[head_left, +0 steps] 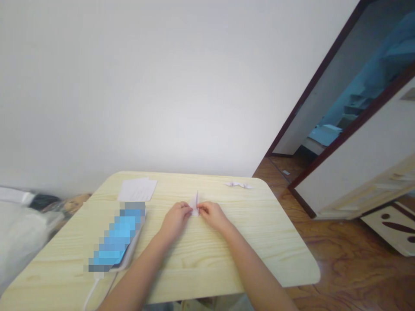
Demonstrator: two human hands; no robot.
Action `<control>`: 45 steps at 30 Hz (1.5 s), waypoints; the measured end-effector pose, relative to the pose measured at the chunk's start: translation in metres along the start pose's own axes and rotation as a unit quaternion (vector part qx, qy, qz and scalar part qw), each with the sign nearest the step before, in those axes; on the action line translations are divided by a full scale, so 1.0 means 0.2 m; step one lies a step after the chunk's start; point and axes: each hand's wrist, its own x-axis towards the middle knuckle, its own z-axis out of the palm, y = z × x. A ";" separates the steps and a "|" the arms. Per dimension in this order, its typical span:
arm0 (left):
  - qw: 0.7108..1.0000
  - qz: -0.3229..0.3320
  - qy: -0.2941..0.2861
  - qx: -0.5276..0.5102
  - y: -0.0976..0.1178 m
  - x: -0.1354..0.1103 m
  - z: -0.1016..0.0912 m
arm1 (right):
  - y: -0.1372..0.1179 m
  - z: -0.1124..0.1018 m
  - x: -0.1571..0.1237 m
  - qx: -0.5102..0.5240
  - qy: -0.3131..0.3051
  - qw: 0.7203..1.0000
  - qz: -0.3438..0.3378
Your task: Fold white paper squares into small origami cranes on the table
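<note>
A small folded piece of pale paper (pixel 195 203) stands pointed upward at the middle of the light wooden table (pixel 266 242). My left hand (pixel 175 218) pinches its left side with the fingers closed. My right hand (pixel 212 214) pinches its right side the same way. Both hands rest on the tabletop with the fingertips almost meeting at the paper's base.
A stack of white paper sheets (pixel 137 189) lies at the table's far left. A blurred blue device (pixel 118 240) with a white cable sits left of my arms. A small folded paper figure (pixel 239 185) lies at the far right edge. An open door (pixel 356 172) is on the right.
</note>
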 end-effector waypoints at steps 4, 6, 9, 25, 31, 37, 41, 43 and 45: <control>1.000 0.005 -0.015 0.012 0.00 0.01 -0.02 | -0.03 -0.01 0.00 -0.039 -0.015 0.999 -0.004; 1.000 0.010 -0.020 0.021 0.00 0.01 -0.02 | -0.03 -0.02 -0.01 -0.051 -0.019 0.998 -0.004; 0.999 0.017 -0.020 0.035 0.01 0.01 -0.02 | -0.04 -0.02 -0.01 -0.061 -0.019 0.998 -0.010; 1.000 -0.011 0.011 0.008 -0.03 0.02 -0.01 | -0.11 0.00 -0.01 -0.127 0.001 0.992 -0.017; 0.997 -0.038 0.058 -0.027 -0.05 0.02 0.01 | -0.09 0.00 0.00 -0.126 -0.001 0.992 -0.018; 0.999 0.005 0.039 -0.036 -0.07 0.03 0.01 | -0.06 0.00 0.02 -0.126 -0.027 0.992 -0.020; 0.998 -0.034 0.043 -0.041 -0.09 0.02 0.02 | -0.07 0.00 0.02 -0.146 -0.040 0.988 -0.025; 0.997 -0.045 0.046 -0.040 -0.09 0.02 0.03 | -0.07 0.00 0.03 -0.153 -0.042 0.987 -0.025; 0.997 -0.051 0.044 -0.038 -0.09 0.01 0.03 | -0.08 0.00 0.03 -0.159 -0.040 0.986 -0.024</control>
